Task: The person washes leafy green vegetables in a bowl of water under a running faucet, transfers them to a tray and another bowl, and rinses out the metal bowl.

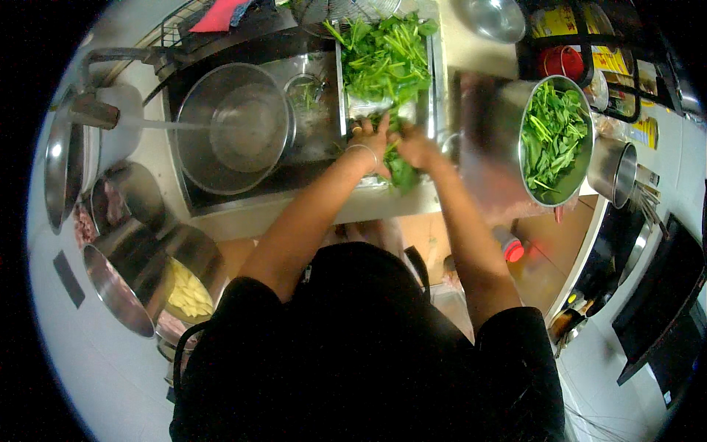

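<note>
Both hands work at the near end of a rectangular metal tray (341, 74), heaped at its far end with leafy greens (387, 62). My left hand (367, 141), with a ring and a bracelet, rests on greens with its fingers apart. Just to its right, my right hand (417, 149) is smeared by motion beside loose leaves (402, 173) at the tray's near edge. Its fingers and anything in them cannot be made out.
Left of the tray, a faucet (99, 112) runs water into a large metal pot (193, 166) in the sink. Another pot (529, 190), right, holds cut greens. Lower left, several metal pots stand, one with peeled yellow pieces (189, 289). A metal bowl (498, 18) sits far right.
</note>
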Demonstrator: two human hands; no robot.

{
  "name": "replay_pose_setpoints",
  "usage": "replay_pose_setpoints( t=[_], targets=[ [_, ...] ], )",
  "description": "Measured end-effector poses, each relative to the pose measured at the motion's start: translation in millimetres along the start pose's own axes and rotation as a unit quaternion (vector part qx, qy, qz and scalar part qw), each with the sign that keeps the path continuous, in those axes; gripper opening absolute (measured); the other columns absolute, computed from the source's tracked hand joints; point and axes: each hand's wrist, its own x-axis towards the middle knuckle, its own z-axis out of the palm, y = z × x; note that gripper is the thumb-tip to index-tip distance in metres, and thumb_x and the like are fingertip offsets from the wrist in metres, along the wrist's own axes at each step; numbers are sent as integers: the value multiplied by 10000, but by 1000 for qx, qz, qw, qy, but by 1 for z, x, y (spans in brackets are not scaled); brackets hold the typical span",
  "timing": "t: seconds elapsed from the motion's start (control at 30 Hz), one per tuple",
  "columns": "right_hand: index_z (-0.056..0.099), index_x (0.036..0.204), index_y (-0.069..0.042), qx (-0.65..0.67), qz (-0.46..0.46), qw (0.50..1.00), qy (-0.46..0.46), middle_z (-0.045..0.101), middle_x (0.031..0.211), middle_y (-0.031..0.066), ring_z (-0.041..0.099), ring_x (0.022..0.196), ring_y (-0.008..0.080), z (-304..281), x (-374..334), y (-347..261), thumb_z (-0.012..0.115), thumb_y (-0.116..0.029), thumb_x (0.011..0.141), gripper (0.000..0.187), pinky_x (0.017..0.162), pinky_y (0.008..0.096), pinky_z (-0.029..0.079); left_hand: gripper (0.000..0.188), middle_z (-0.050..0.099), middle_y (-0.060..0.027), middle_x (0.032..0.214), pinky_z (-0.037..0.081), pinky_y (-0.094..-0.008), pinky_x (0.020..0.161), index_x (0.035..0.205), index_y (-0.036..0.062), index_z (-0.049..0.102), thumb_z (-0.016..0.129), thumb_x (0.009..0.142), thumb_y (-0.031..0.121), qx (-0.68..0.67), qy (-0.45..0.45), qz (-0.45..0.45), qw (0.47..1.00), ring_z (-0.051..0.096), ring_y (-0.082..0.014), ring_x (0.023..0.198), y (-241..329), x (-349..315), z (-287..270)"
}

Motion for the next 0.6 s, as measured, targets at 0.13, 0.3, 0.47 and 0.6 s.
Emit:
replay_pose_setpoints(
  t=[0.13, 0.3, 0.47, 0.6],
  targets=[
    [305, 1314, -39, 32, 13, 998, 49, 436, 1231, 267, 420, 1146, 398, 16, 6, 8, 388, -574, 786, 756, 954, 419, 363, 1300, 245, -292, 1314, 308, -481, 967, 1387, 105, -15, 835, 420, 286, 7, 76, 32, 997, 300, -454, 1186, 6, -12, -4],
    [379, 1283, -135, 124, 60, 987, 83, 479, 1192, 248, 499, 1061, 388, 20, 4, 4, 516, -611, 687, 775, 891, 419, 407, 1143, 271, -258, 1308, 309, -455, 981, 1373, 135, 134, 798, 445, 203, -86, 102, -20, 991, 306, -409, 1194, 4, -15, 0],
    [474, 1198, -114, 275, 53, 946, 167, 567, 1063, 231, 555, 986, 355, 43, 21, 13, 636, -499, 653, 687, 844, 385, 431, 1066, 349, -201, 1252, 348, -377, 966, 1347, 126, 178, 764, 457, 117, -307, 120, -12, 944, 368, -347, 1158, -22, 12, 27],
    [515, 1140, -47, 438, 84, 878, 172, 616, 952, 143, 580, 874, 217, 30, 11, 2, 673, -326, 690, 552, 789, 302, 444, 997, 442, -137, 1172, 381, -330, 910, 1326, 101, 228, 737, 470, 48, -476, 76, -4, 876, 435, -270, 1088, -19, 0, 10]
  ],
)
